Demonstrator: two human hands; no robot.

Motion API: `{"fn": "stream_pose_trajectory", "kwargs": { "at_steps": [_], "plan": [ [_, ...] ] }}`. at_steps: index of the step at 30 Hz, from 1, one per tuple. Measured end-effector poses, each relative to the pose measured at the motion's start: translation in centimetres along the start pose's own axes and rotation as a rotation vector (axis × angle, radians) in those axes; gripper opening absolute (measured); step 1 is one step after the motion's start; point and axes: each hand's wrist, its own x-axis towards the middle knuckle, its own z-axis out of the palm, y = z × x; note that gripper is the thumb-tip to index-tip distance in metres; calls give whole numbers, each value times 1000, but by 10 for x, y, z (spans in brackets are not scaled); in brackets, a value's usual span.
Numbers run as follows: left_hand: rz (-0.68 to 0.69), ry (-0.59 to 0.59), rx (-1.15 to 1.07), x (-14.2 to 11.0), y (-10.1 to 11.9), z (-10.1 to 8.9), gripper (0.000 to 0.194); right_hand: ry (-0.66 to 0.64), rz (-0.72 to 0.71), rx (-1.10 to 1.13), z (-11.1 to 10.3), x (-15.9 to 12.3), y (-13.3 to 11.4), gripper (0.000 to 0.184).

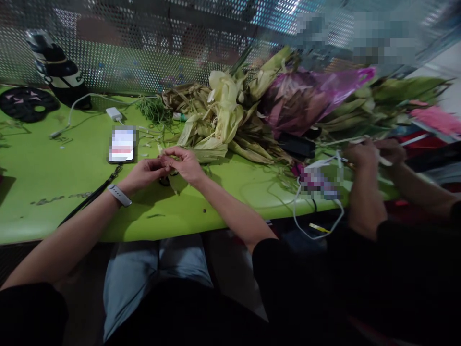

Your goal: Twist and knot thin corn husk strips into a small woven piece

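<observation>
Above the green table (pixel 86 211), my left hand (pixel 144 174) and my right hand (pixel 185 166) meet with their fingertips pinched together. Between them is a thin pale strip of corn husk (pixel 174 185), its lower end sticking out below the fingers. My fingers cover most of the strip. A small dark object (pixel 164 181), perhaps scissor handles, lies partly hidden beneath the hands. Just beyond my right hand spreads a heap of pale green and dried corn husks (pixel 226 110). A bunch of thin green strands (pixel 153 109) lies at the heap's left side.
Left of my hands lies a lit phone (pixel 122 145) with a black strap. A charger (pixel 114 114), white cables, a dark bottle (pixel 61 72) and a black fan-like disc (pixel 29 104) stand farther back. A purple plastic bag (pixel 298 98) sits by the husks. At right, another person's hands (pixel 363 154) work.
</observation>
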Motion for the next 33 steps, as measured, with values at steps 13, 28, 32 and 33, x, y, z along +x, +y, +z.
{"fn": "stream_pose_trajectory", "kwargs": {
  "at_steps": [13,28,32,33],
  "plan": [
    [-138,155,-345,-1,-1,3,26,90,-8,-50,-7,0,-11,39],
    [-14,147,-137,0,1,-3,19,62,-167,-463,-7,-5,-9,51],
    [2,91,-63,0,2,-6,19,72,-136,-465,-8,-5,-6,50],
    [4,79,-46,0,2,-5,19,55,-123,-457,-9,-4,-7,49]
  ]
}}
